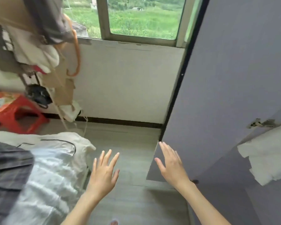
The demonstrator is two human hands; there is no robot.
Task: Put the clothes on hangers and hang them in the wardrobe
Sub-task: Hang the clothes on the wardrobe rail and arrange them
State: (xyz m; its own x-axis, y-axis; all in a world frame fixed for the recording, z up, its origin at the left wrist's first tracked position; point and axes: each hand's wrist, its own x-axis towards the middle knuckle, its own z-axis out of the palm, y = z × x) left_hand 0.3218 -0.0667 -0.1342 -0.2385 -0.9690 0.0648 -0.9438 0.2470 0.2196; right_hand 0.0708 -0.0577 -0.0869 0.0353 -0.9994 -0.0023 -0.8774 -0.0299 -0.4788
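My left hand (104, 169) is held out over the floor with fingers spread, holding nothing. My right hand (170, 163) is also flat and empty, its fingers lying against the lower edge of a grey wardrobe door (225, 78) that stands ajar on the right. A dark plaid garment (6, 172) lies on a white bedcover (52, 168) at lower left. Several clothes (31, 38) hang in a bundle at upper left, with an orange hanger (77, 54) among them. The wardrobe's inside is hidden.
A red plastic stool (19, 114) stands on the floor at left, a black bag (38, 95) hanging above it. A window (136, 18) and white wall lie ahead. Torn white patches (269, 159) mark the lower wardrobe door. Grey floor (128, 143) runs between bed and wardrobe.
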